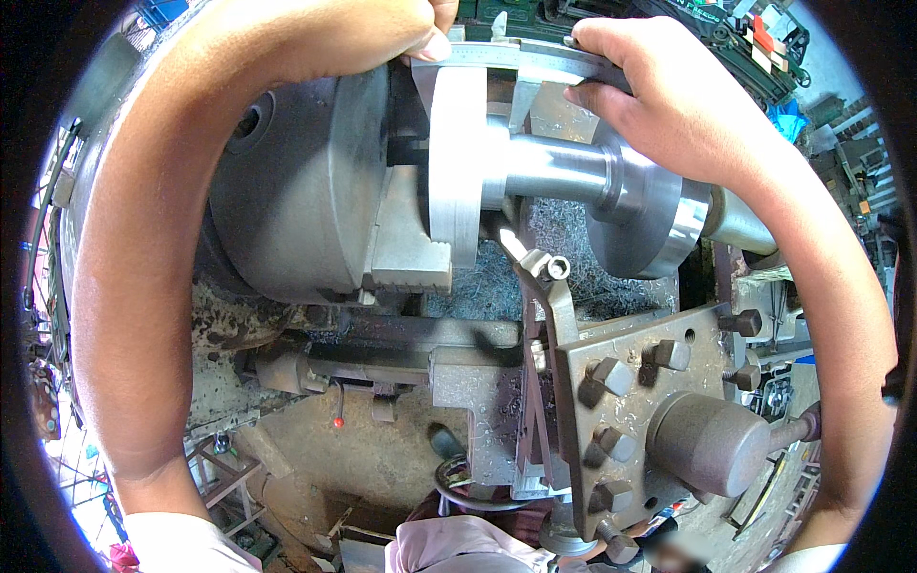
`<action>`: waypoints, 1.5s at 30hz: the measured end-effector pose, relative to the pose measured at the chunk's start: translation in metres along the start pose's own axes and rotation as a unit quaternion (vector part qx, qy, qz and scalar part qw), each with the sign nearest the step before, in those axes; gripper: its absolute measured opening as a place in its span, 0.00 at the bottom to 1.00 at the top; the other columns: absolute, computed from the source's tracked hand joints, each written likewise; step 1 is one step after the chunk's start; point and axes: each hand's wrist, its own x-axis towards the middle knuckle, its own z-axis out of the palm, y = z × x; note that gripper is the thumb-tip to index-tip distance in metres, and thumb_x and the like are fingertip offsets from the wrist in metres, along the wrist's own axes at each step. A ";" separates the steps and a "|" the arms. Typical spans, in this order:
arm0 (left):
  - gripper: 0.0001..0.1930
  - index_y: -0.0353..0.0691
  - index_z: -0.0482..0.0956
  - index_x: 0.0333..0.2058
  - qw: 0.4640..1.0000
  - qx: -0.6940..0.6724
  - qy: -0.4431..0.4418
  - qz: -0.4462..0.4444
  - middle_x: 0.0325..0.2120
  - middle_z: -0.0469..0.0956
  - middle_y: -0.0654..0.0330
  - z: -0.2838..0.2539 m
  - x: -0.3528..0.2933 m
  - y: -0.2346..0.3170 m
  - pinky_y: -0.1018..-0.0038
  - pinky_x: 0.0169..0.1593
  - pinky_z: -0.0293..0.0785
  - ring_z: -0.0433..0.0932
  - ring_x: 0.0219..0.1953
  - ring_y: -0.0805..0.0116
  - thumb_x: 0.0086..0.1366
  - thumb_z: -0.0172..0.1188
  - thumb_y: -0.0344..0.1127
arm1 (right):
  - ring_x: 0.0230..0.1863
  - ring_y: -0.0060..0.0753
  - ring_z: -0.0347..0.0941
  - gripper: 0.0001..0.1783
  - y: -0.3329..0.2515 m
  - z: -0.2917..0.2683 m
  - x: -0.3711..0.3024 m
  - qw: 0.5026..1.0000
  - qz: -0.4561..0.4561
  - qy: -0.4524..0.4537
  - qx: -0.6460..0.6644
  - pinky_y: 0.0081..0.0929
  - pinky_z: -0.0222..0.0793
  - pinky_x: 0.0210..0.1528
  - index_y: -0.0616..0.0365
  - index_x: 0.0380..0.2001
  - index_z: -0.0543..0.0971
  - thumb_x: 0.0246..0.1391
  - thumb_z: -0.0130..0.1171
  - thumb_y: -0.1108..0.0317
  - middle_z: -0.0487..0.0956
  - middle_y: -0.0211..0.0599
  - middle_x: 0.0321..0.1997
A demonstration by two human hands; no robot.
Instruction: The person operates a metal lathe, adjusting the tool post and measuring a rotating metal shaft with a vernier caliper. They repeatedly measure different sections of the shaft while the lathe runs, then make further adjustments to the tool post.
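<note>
A steel vernier caliper spans the rim of a bright turned disc, its jaws pointing down on either side. The disc belongs to a stepped metal shaft with a wider flange farther right. My left hand pinches the caliper's left end near one jaw; part of its fingers is cut off by the top edge. On the right end of the caliper, my right hand is closed, thumb below and fingers above. A large lathe chuck with a stepped jaw stands left of the disc.
A cutting tool juts toward the shaft from the bolted tool post, which has a round handle hub. Metal chips lie beneath the shaft. A conical centre meets its right end. A small red-tipped lever sits below.
</note>
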 end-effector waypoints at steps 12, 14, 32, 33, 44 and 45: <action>0.07 0.34 0.82 0.41 0.931 -0.279 0.134 0.192 0.27 0.82 0.62 -0.010 0.020 -0.037 0.75 0.38 0.75 0.79 0.32 0.75 0.66 0.64 0.30 | 0.34 0.59 0.81 0.09 0.010 -0.061 0.014 0.996 -0.028 0.086 0.004 0.45 0.75 0.39 0.63 0.35 0.80 0.54 0.65 0.69 0.81 0.54 0.29; 0.11 0.34 0.80 0.49 0.856 -0.423 0.165 0.247 0.32 0.82 0.61 -0.008 0.022 -0.031 0.77 0.41 0.74 0.79 0.35 0.76 0.72 0.61 0.34 | 0.34 0.60 0.81 0.08 0.002 -0.092 0.008 0.993 0.028 0.104 0.039 0.47 0.76 0.39 0.63 0.33 0.79 0.54 0.63 0.69 0.81 0.55 0.28; 0.06 0.29 0.79 0.41 0.714 -0.635 -0.132 0.264 0.26 0.83 0.56 0.019 -0.294 0.083 0.77 0.26 0.76 0.81 0.22 0.74 0.75 0.55 0.26 | 0.26 0.49 0.77 0.10 -0.239 -0.168 -0.401 0.910 0.323 0.241 0.097 0.38 0.71 0.29 0.59 0.35 0.81 0.53 0.71 0.68 0.79 0.43 0.26; 0.05 0.29 0.80 0.39 0.751 -0.562 -0.162 0.307 0.28 0.84 0.55 0.036 -0.308 0.087 0.75 0.28 0.78 0.84 0.24 0.72 0.74 0.55 0.23 | 0.25 0.47 0.77 0.09 -0.255 -0.154 -0.429 0.890 0.369 0.241 0.115 0.36 0.70 0.29 0.60 0.33 0.82 0.52 0.72 0.69 0.79 0.43 0.25; 0.15 0.30 0.78 0.32 0.813 -0.503 -0.289 -0.051 0.19 0.80 0.56 0.197 -0.403 0.028 0.74 0.27 0.76 0.79 0.19 0.71 0.76 0.57 0.36 | 0.28 0.33 0.80 0.09 -0.153 -0.007 -0.460 0.758 0.561 0.246 0.225 0.32 0.72 0.34 0.65 0.40 0.82 0.59 0.65 0.71 0.82 0.41 0.28; 0.16 0.30 0.77 0.31 0.821 -0.497 -0.273 -0.065 0.18 0.79 0.57 0.204 -0.410 0.020 0.74 0.26 0.75 0.78 0.18 0.72 0.76 0.57 0.38 | 0.34 0.42 0.86 0.12 -0.131 0.000 -0.446 0.744 0.576 0.216 0.260 0.36 0.77 0.40 0.64 0.44 0.83 0.57 0.66 0.71 0.86 0.48 0.35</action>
